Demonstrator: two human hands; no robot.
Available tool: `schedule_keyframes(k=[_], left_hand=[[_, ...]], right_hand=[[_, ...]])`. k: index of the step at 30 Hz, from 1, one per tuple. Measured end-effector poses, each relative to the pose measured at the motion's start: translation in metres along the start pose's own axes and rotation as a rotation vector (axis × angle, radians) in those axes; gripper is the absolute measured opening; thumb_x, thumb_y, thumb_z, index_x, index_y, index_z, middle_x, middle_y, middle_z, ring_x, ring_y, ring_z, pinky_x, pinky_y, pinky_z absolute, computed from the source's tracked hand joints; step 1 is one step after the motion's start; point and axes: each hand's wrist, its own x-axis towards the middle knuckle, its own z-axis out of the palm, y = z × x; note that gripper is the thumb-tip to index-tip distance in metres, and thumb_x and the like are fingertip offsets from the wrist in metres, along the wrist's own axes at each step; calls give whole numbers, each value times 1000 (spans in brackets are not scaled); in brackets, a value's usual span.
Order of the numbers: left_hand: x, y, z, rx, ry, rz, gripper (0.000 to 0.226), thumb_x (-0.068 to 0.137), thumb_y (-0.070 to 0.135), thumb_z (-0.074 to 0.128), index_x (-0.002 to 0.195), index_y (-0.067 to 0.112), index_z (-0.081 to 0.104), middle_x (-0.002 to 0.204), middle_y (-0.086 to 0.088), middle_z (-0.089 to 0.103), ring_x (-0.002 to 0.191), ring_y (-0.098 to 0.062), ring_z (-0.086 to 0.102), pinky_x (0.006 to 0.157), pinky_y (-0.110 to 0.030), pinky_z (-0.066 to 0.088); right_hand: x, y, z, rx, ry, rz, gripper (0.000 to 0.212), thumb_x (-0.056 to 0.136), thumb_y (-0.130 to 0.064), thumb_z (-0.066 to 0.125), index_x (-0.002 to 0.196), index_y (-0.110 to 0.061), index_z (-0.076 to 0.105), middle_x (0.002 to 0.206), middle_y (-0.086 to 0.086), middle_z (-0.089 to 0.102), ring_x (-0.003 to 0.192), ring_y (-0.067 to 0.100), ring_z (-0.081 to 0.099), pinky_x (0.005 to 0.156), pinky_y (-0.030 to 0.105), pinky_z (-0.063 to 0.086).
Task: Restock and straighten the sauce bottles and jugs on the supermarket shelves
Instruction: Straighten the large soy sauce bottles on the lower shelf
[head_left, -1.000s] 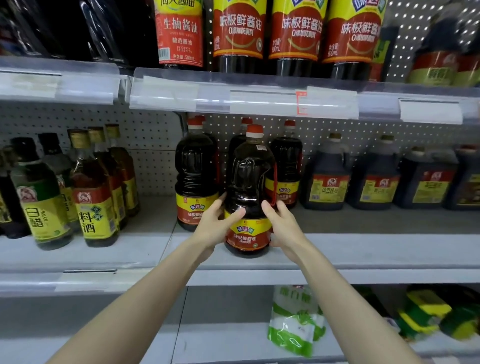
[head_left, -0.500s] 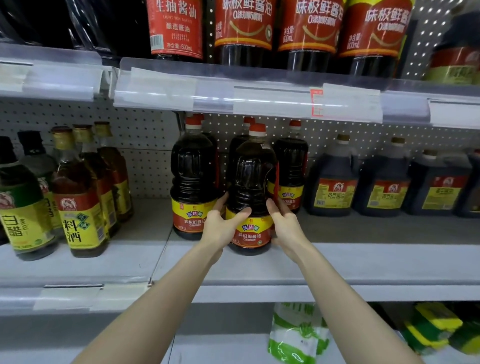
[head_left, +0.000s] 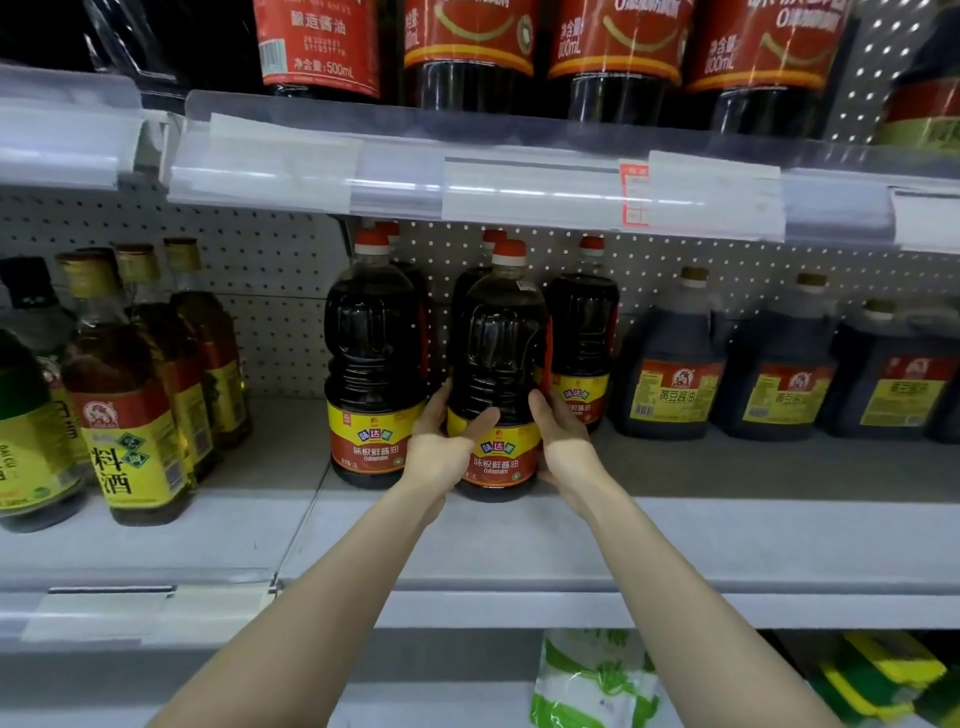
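Left grip, right grip around jug

1. Both bare arms reach forward and up from the lower edge of the view, and they come closer together toward the hands.
2. The left forearm rises from the lower left and the right forearm from the lower right; both are nearly straight.
3. The left hand grips the left side of a dark plastic jug with a red cap. Its thumb lies across the front and its fingers go round behind.
4. The right hand grips the right side of the jug. Its thumb points upward and its other fingers are mostly hidden behind.
5. The palms face each other at about the same height and do not touch.
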Motion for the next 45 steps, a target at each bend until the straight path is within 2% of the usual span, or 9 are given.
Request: schedule_keyframes(k=[6, 11, 16, 20, 24, 26, 33, 39, 45], left_hand=[[-5, -14, -5, 48, -41, 45, 74, 85, 23, 71, 148, 27, 31, 136, 4, 51, 125, -17, 49, 98, -33, 46], [-10, -30, -9, 116, -78, 43, 63, 89, 18, 67, 144, 14, 38, 132, 0, 55, 116, -12, 52, 88, -20, 41], [-10, -34, -8, 98, -52, 22, 65, 87, 22, 69, 144, 14, 39, 130, 0, 55, 114, -12, 51, 91, -23, 41], [-7, -40, -1, 110, 27, 26, 69, 82, 25, 75, 142, 13, 42, 133, -5, 57, 122, -21, 53, 96, -29, 45], [-7, -42, 1, 136, 39, 22, 74, 81, 27, 75, 145, 15, 39, 136, -3, 54, 125, -20, 51, 103, -34, 43], [-9, -44, -1, 144, 36, 13, 74, 82, 24, 75, 145, 14, 39, 137, -3, 54, 124, -19, 51, 101, -31, 43], [-8, -44, -2, 140, 59, -11, 67, 81, 17, 76, 140, 10, 45, 130, -6, 58, 112, -16, 53, 92, -26, 42], [-3, -47, -3, 132, 61, -33, 71, 80, 22, 76, 142, 13, 43, 137, -5, 55, 126, -23, 50, 105, -36, 42], [-3, -48, -4, 152, 39, -47, 72, 82, 23, 75, 144, 12, 40, 139, -7, 53, 128, -24, 50, 107, -38, 41]], right_hand=[[-13, 15, -4, 21, -55, -6, 62, 93, -46, 57, 148, -39, 31, 145, -3, 47, 130, 25, 47, 106, 51, 42], [-22, 30, -9, 3, -64, -25, 65, 91, -37, 63, 149, -28, 34, 143, 0, 49, 130, 21, 48, 108, 39, 41], [-22, 29, -12, -23, -53, -46, 63, 91, -37, 63, 147, -25, 39, 141, -1, 51, 125, 16, 49, 98, 27, 42], [-22, 27, -13, -27, -30, -50, 55, 93, -38, 58, 144, -24, 43, 141, -1, 52, 124, 15, 49, 94, 24, 39], [-20, 29, -11, -36, -33, -37, 54, 95, -41, 55, 144, -23, 42, 141, -1, 51, 124, 14, 48, 96, 25, 38], [-20, 31, -11, -42, -30, -22, 56, 94, -45, 55, 144, -24, 42, 140, -1, 52, 128, 18, 48, 97, 26, 38], [-21, 32, -12, -25, -9, -18, 51, 92, -43, 59, 138, -23, 49, 127, -5, 57, 113, 12, 51, 91, 26, 39], [-19, 33, -11, -67, -13, -31, 52, 94, -41, 57, 142, -23, 47, 137, -4, 54, 116, 9, 47, 95, 25, 37], [-21, 35, -10, -59, 21, -26, 44, 95, -37, 57, 134, -17, 51, 121, -3, 58, 109, 12, 51, 91, 26, 39]])
